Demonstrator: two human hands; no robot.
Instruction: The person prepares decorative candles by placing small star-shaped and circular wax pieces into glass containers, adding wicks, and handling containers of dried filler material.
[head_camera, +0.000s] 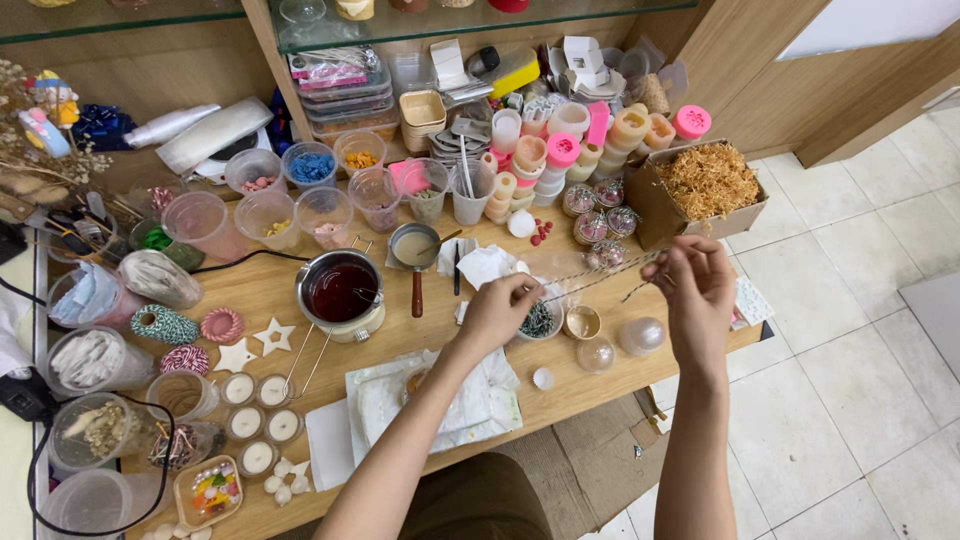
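Head view: left hand and right hand both raised above the wooden table, each grip closed in a pinch on one end of a twisted striped twine. Stretched nearly taut between the two hands, slanting up toward the right hand, just right of the metal melting pot and above a small round dish.

Probably very light, thin and soft, limp when released, a little rough from the twist, so not slippery; likely best taken by fingertips near the ends, as now. Judged not fragile, though easy to tangle.

Right of the pot: a clear round half-shell, smooth, likely brittle; further right, a cardboard box of fine golden shreds. Left of the pot: white star shapes, matte and hard-looking, and twine spools. Inside the pot: dark red glossy liquid.
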